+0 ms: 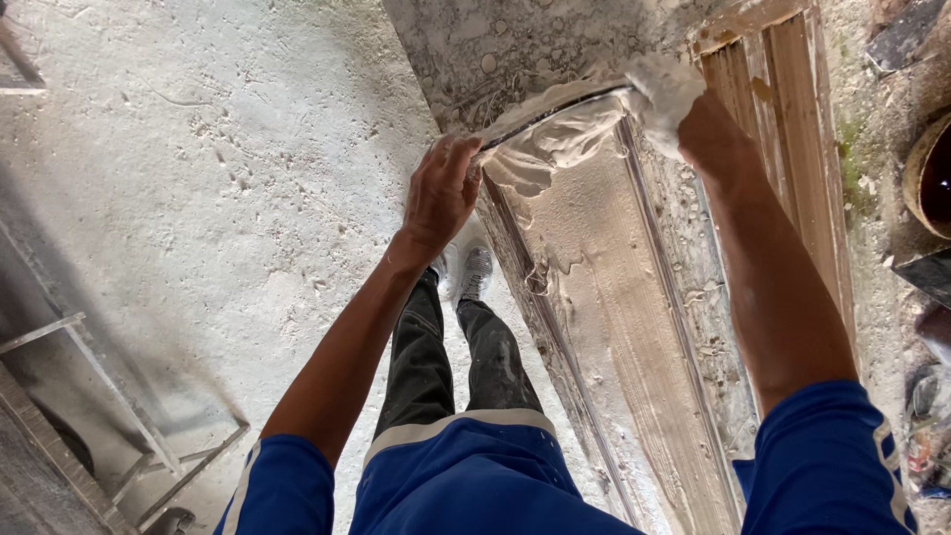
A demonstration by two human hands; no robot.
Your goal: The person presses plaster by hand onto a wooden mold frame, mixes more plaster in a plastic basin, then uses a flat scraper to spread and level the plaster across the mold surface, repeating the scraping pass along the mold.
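Both the left hand (441,193) and the plaster-caked right hand (669,94) grip a straight blade (550,111) closed; uneven pressure could gouge the wet plaster (555,149) beneath.

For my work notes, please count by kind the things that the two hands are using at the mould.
Hands: 2, left hand and right hand
Straight scraping blade, gripped at both ends: 1
Long plaster-coated mould: 1
Heap of wet white plaster under the blade: 1
Total: 5
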